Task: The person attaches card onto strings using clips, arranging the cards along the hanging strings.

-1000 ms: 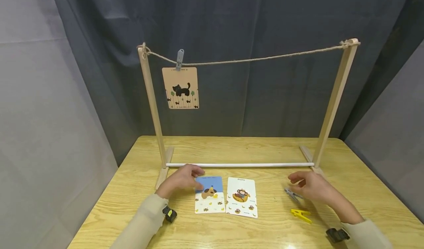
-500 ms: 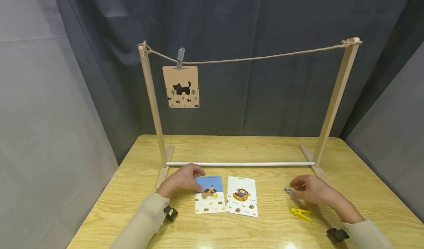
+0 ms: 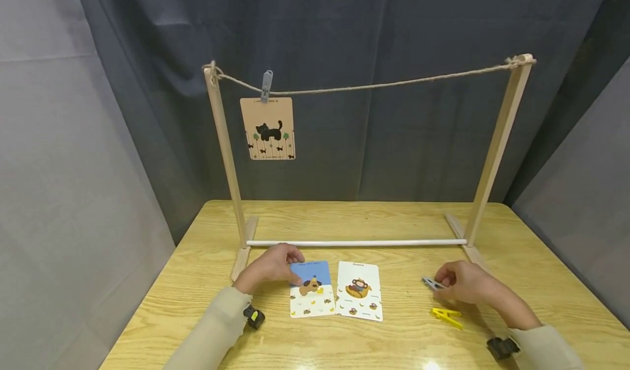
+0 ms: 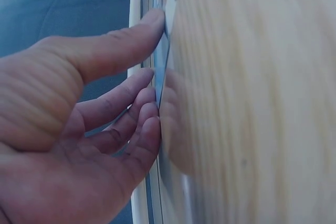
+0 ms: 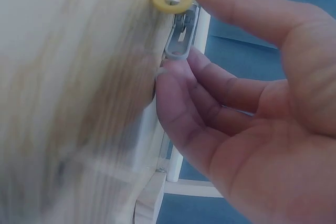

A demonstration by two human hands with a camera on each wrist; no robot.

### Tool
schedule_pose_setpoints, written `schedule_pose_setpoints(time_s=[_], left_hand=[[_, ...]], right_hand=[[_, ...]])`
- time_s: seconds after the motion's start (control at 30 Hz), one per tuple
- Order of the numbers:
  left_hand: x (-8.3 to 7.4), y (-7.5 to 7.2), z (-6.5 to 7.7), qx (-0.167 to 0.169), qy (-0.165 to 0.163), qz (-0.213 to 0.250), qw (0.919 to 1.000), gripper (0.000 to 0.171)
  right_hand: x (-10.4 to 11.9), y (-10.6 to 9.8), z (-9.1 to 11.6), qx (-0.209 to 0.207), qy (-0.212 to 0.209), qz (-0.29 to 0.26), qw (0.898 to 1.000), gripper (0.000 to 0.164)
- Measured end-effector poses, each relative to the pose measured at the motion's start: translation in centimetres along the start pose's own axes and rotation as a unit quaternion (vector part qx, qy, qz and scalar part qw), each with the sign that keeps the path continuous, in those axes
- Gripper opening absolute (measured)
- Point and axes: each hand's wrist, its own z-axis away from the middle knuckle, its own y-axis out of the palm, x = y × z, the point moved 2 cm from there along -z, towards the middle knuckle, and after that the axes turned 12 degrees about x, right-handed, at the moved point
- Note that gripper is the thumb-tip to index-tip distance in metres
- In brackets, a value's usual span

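Observation:
My left hand (image 3: 272,264) is at the upper left of a blue-and-white dog picture card (image 3: 314,303) on the table. Its thumb lies on the card and its fingertips meet the edge, pinching it in the left wrist view. Right of it lies a white monkey card (image 3: 360,303). Over on the right, my right hand (image 3: 466,285) pinches a grey clothespin (image 3: 429,282) low over the tabletop, its far end showing past the fingers. Just in front of that hand lies a yellow clothespin (image 3: 447,316), which also shows large in the right wrist view.
Behind the cards stands a wooden frame with two posts (image 3: 499,146) and a white bottom rod (image 3: 356,244). A string (image 3: 366,87) sags between the post tops. From its left part hangs a black-cat card (image 3: 268,113), held by another grey clothespin (image 3: 266,86).
My right hand has come down slightly, its fingers have closed on the grey clothespin, and the clothespin has turned a little. The left hand and both table cards look unchanged.

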Motion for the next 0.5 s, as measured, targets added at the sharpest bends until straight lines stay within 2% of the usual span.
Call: schedule_pose_setpoints(time_s=[0.5], left_hand=[[0.03,0.03,-0.03,-0.004,-0.011,0.002,0.9999,0.049]], right_hand=[[-0.57,0.00,0.08,0.012,-0.001,-0.007,1.000,0.036]])
